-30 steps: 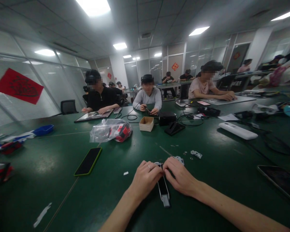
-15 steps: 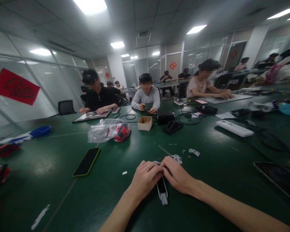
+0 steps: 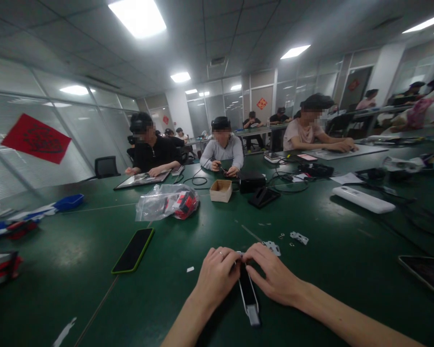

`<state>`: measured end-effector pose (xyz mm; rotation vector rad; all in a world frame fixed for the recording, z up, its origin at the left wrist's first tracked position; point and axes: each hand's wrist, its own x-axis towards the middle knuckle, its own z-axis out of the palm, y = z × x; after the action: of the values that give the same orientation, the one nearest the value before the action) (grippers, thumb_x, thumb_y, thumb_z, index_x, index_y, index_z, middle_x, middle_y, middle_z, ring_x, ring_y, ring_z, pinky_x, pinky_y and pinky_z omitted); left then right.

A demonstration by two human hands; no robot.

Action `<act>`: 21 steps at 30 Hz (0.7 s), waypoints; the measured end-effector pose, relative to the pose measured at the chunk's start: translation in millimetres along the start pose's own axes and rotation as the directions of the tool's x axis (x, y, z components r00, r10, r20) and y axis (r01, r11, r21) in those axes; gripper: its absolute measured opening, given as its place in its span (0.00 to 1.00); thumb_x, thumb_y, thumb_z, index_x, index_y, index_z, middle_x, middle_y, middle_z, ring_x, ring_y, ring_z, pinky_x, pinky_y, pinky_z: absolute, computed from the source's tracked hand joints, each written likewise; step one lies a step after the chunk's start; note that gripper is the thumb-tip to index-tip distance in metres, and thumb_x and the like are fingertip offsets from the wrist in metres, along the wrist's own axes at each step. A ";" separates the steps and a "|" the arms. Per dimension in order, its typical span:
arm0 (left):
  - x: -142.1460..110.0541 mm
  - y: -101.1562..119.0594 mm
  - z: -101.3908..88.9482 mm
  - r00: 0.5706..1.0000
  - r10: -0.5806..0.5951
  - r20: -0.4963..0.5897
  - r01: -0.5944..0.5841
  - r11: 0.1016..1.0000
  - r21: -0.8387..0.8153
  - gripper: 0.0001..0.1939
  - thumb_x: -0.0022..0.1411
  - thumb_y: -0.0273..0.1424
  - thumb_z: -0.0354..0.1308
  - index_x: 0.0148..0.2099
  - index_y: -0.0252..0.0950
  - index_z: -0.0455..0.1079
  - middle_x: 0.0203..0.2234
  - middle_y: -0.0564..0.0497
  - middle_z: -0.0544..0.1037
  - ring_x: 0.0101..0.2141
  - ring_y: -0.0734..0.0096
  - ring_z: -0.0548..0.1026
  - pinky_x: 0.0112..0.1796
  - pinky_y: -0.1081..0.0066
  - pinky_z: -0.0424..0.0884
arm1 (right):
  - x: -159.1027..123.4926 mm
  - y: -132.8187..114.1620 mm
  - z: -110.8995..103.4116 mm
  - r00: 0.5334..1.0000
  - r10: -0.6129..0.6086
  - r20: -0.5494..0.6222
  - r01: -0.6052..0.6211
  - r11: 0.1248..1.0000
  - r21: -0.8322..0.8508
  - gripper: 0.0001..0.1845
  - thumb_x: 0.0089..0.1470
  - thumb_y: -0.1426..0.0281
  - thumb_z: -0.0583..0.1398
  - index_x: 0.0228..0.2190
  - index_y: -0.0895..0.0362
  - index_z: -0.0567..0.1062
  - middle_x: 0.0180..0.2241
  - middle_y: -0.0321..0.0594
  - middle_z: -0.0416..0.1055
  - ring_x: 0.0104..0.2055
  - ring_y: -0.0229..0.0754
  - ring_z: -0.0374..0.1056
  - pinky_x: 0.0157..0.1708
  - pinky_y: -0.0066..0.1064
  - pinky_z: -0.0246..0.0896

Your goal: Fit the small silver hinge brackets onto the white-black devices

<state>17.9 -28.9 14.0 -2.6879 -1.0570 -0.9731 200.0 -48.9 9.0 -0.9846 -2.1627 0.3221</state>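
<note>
On the green table in front of me lies a long, narrow device (image 3: 246,289) with a black middle, pale side rails and a grey block at its near end. My left hand (image 3: 219,274) is closed at its far end from the left, fingers bent over the edge. From the right, my right hand (image 3: 271,272) curls its fingertips onto that same far end, its thumb lower down beside the rail. What lies between the fingertips is hidden. Just beyond my right hand is a flat silvery metal plate (image 3: 273,247). A second small metal bracket (image 3: 299,237) and several tiny rings (image 3: 281,236) lie farther right.
A green-edged phone (image 3: 133,250) lies left, near a white scrap (image 3: 190,269). Ahead are a plastic bag with red parts (image 3: 168,202), a small open box (image 3: 221,192) and a black stand (image 3: 263,196). A white power strip (image 3: 363,199) lies right. Several people sit across the table.
The whole view has shifted, so the scene sits lower and slightly to the right. My right thumb shows more apart from its fingers. Both hands stay at the device's far end.
</note>
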 end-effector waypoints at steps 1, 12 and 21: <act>-0.1 -1.5 -0.7 1.000 -0.021 0.022 0.021 1.000 0.013 0.07 0.56 0.22 0.55 0.37 0.37 0.70 0.31 0.51 0.76 0.32 0.69 0.72 0.33 0.71 0.63 | -0.1 -0.2 -0.1 1.000 -0.014 0.010 0.015 1.000 -0.013 0.07 0.54 0.75 0.52 0.35 0.58 0.68 0.35 0.43 0.67 0.38 0.43 0.62 0.38 0.37 0.60; 3.0 -23.3 -13.1 0.881 -0.356 0.312 0.387 0.921 -0.041 0.06 0.53 0.24 0.54 0.35 0.37 0.69 0.30 0.52 0.74 0.32 0.70 0.71 0.34 0.73 0.64 | 1.7 16.4 -4.9 0.999 0.041 0.003 -0.038 0.950 -0.309 0.10 0.54 0.75 0.52 0.36 0.59 0.72 0.35 0.44 0.70 0.38 0.44 0.63 0.38 0.36 0.58; -0.2 -27.3 -4.5 0.874 -0.351 0.337 0.413 0.901 -0.135 0.07 0.55 0.27 0.53 0.36 0.37 0.70 0.28 0.53 0.74 0.29 0.72 0.70 0.32 0.74 0.64 | 2.5 20.1 -1.3 0.992 0.117 0.041 -0.094 0.925 -0.367 0.10 0.55 0.75 0.53 0.35 0.58 0.73 0.36 0.43 0.71 0.38 0.43 0.64 0.36 0.35 0.60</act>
<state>-2.1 -9.8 13.7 -2.9252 -1.6960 -0.7576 210.9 -33.6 1.3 -1.3160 -2.2783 -0.0040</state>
